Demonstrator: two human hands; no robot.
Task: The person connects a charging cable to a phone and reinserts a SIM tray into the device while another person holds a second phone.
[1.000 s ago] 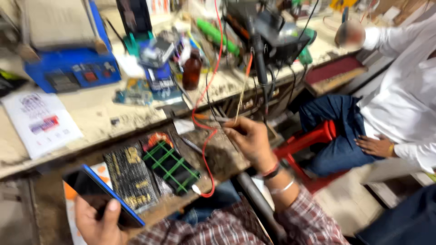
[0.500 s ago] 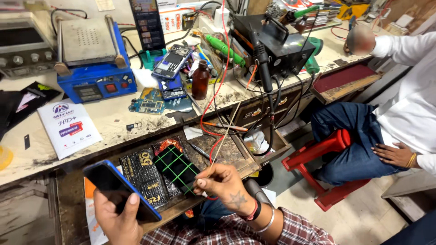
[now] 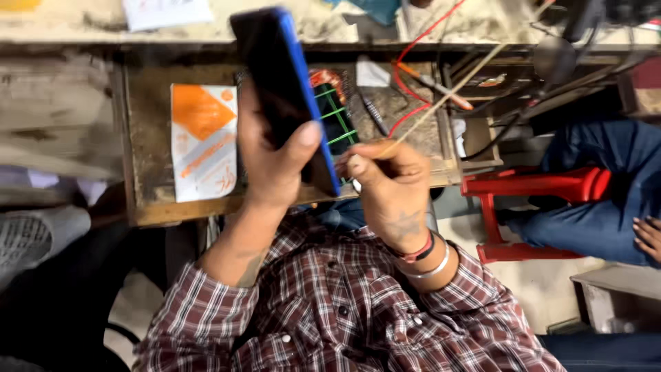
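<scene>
Phone [image 3: 286,89], blue-edged with a dark screen, is up in the left hand [image 3: 272,162] over the open wooden drawer [image 3: 148,148], tilted with its top end away from the person. Left fingers are clamped around it: thumb [image 3: 303,141] pressed on the screen side, the rest wrapped behind and hidden by the phone.

Right hand [image 3: 392,182] sits just beside the phone's lower edge. Fingers are curled together, pinching a thin pale stick [image 3: 447,96] between thumb and forefinger; the stick runs up and to the right across the drawer. Whether its near tip touches the phone, can't tell. Wrist carries a red band and a metal bangle [image 3: 430,258].

In the drawer: an orange-and-white packet [image 3: 203,141] lying flat to the left of the phone, a dark block with green crossed lines [image 3: 337,124] partly hidden behind the phone, a red wire [image 3: 406,69] looping down from the bench, and an orange-tipped pen-like tool [image 3: 434,86] near the back right corner.

The person wears a red-and-white plaid shirt [image 3: 344,310]. To the right a red plastic stool [image 3: 537,189] stands on the floor, with another person's blue-trousered leg [image 3: 599,172] just beside it and that person's hand [image 3: 647,238] resting on the leg at the frame edge.
</scene>
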